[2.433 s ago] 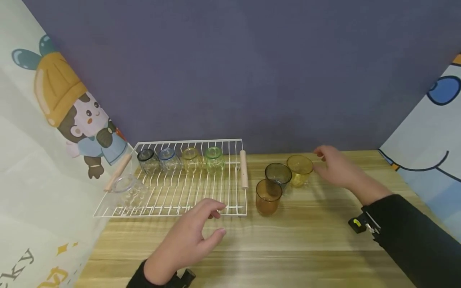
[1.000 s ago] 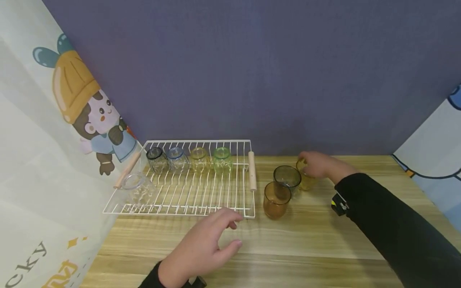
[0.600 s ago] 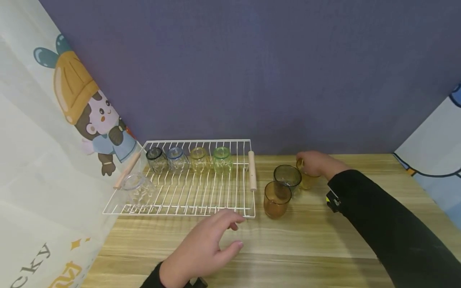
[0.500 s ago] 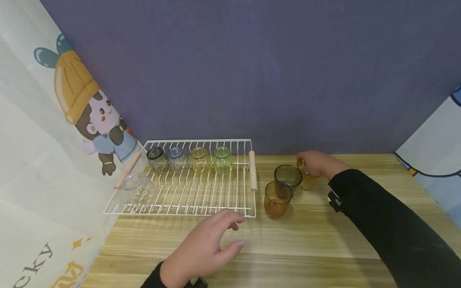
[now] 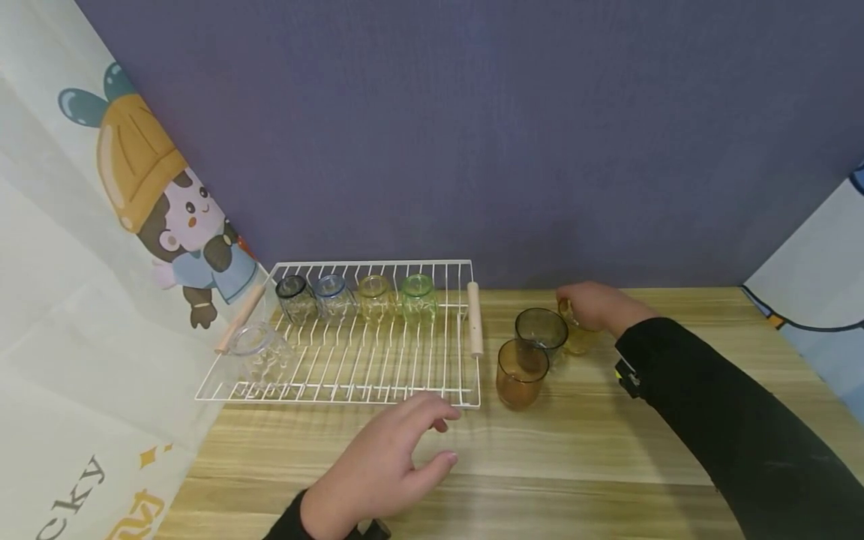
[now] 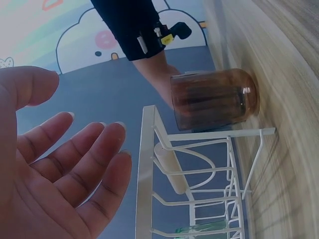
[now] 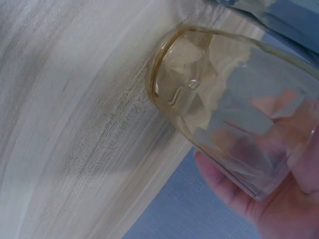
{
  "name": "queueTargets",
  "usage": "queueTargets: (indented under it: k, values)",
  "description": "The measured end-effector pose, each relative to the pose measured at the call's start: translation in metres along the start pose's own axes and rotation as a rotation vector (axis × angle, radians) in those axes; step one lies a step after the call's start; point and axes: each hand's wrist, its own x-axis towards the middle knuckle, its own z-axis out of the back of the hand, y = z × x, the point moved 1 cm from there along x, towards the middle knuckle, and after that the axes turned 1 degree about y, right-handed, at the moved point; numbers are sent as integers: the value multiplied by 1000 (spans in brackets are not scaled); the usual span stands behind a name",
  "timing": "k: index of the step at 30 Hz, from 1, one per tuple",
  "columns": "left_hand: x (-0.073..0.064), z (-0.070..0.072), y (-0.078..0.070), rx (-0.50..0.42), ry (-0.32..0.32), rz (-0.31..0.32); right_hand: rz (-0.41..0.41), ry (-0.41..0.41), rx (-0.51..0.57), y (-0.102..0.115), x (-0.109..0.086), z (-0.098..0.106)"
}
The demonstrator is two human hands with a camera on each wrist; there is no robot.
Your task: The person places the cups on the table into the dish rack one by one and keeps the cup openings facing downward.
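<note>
At the back right of the table in the head view, my right hand [image 5: 594,306] grips a yellow drinking glass [image 5: 577,343] near its rim. In the right wrist view that glass [image 7: 214,94] is upright with its base at the wooden surface, and fingers and thumb [image 7: 294,164] are round its upper part. A smoky grey glass [image 5: 542,328] stands just left of it, and an amber glass [image 5: 521,386] is nearer the front. My left hand [image 5: 385,457] hovers before the rack's front edge, fingers loosely bent, holding nothing; its palm [image 6: 45,199] shows in the left wrist view.
A white wire rack [image 6: 145,169] with wooden handles [image 5: 475,319] stands left of the glasses. Upside-down on it are a dark [image 5: 295,298], a blue [image 5: 335,300], a yellow [image 5: 376,300] and a green glass [image 5: 419,300], plus a clear one [image 5: 259,356]. A blue-grey wall [image 5: 472,150] rises behind.
My right hand has moved left from beside the yellow glass and taken hold of it. Over the last half second both hands stay almost still. The head view has shifted slightly.
</note>
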Motion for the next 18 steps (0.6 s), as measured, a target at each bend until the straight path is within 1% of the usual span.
queueTargets:
  k: [7, 13, 15, 18]
  values:
    - [0, 0, 0, -4, 5, 6, 9, -1, -16, -1, -2, 0]
    - [-1, 0, 0, -23, 27, 32, -21, 1, 1, -4, -7, 2]
    - [-1, 0, 0, -24, 22, 22, -31, 0, -2, -6, -8, 3]
    - [-1, 0, 0, -22, 13, 9, -23, -9, -16, -7, -10, 6]
